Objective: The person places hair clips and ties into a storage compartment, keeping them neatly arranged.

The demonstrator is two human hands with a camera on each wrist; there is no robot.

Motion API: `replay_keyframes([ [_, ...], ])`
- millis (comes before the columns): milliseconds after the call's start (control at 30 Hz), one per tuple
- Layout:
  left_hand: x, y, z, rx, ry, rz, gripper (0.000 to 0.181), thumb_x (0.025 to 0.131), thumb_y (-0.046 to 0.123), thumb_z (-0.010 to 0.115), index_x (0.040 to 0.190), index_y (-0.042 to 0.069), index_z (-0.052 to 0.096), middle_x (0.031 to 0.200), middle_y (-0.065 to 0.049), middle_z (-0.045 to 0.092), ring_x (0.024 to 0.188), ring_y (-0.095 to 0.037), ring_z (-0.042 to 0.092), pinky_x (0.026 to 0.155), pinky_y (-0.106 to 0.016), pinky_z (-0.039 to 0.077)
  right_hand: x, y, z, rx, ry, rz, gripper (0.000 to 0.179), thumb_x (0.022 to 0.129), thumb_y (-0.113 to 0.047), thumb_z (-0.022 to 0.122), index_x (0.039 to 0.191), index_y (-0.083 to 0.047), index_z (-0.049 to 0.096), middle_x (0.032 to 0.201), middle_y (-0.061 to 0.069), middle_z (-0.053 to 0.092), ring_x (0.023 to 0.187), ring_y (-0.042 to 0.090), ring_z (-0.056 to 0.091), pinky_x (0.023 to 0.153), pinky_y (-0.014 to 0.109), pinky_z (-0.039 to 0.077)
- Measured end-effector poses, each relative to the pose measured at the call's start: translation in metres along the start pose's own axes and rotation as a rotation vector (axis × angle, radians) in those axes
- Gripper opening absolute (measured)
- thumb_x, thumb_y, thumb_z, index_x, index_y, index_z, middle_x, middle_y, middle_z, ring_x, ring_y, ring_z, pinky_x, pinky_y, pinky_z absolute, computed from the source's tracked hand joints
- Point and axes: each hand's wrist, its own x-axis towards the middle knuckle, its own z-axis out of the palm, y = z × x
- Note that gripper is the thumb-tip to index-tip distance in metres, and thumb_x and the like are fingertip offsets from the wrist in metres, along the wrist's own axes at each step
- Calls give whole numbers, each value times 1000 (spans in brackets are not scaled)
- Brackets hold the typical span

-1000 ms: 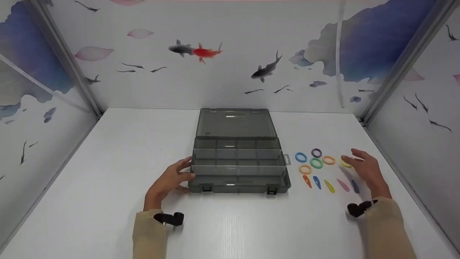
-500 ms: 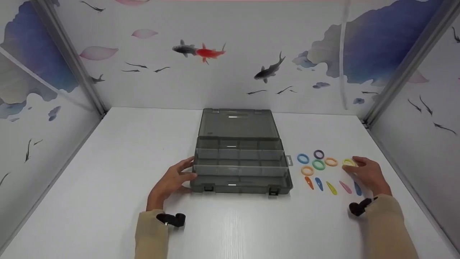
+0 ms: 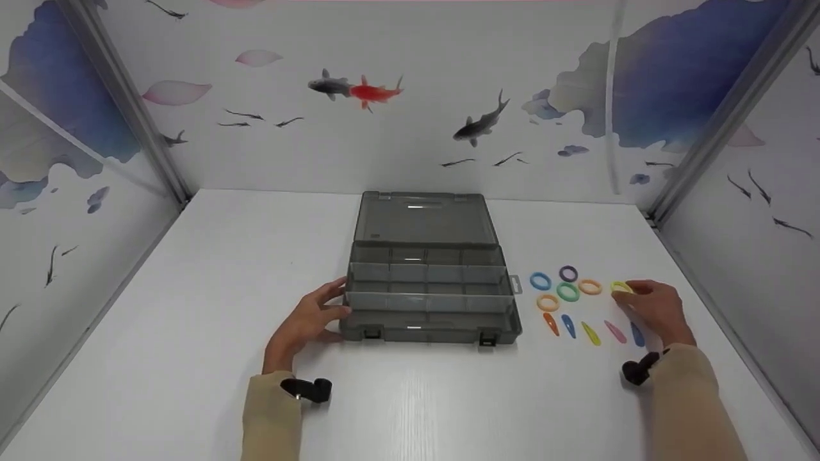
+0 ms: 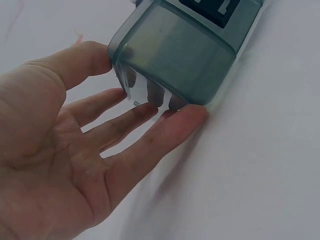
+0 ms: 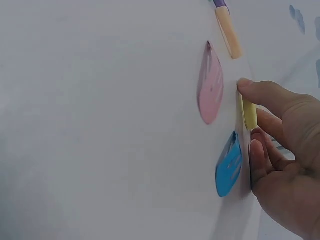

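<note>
A grey translucent compartment box [image 3: 423, 320] stands with its lid [image 3: 426, 218] folded back. My left hand [image 3: 307, 323] rests against the box's left end. The left wrist view shows the thumb at one corner and the nearly straight fingers [image 4: 165, 130] touching the end wall. My right hand [image 3: 658, 310] pinches a yellow hair tie [image 3: 620, 286] on the table; in the right wrist view the thumb lies at one end of the yellow hair tie [image 5: 249, 112]. A blue snap hair clip [image 3: 637, 334] and a pink snap hair clip [image 3: 615, 331] lie just below this hand.
Between box and right hand lie several hair ties: blue [image 3: 540, 281], purple [image 3: 568, 273], green [image 3: 567, 292] and orange [image 3: 589, 286]. In front are an orange clip [image 3: 551, 324], a second blue clip [image 3: 569, 326] and a yellow clip [image 3: 590, 333]. Printed walls [image 3: 410, 153] enclose the white table [image 3: 410, 397].
My right hand has come down onto the yellow hair tie, its spread fingers closing into a pinch. The left hand stays at the box. The whole view has shifted slightly.
</note>
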Motion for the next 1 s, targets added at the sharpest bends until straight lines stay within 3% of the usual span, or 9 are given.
replay_keyframes([
  [333,1,-2,0,-4,20,-12,69,97,11,64,157,23,34,164,-12,31,142,-39,45,89,-48,60,1,-6,2,-59,33,-26,65,100,-45,56,143,4,49,146,31,46,126,44,47,108,60,40],
  [600,2,0,1,-12,14,-11,69,96,12,65,157,23,35,164,-13,31,142,-40,44,90,-49,59,5,-9,-4,-96,10,-36,64,100,-43,55,142,5,49,146,32,45,129,47,44,110,63,37],
  [800,1,-1,0,-20,2,0,70,97,12,64,158,22,33,164,-15,29,142,-41,44,87,-47,60,4,-16,-4,-69,46,-98,66,100,-46,55,142,4,50,145,33,46,129,47,48,108,60,41],
  [1000,1,-1,1,-20,13,-3,69,96,11,64,158,22,34,164,-13,32,142,-40,45,88,-48,60,3,-37,-7,-55,89,-178,68,99,-49,56,143,2,49,143,34,46,127,47,49,105,60,44],
])
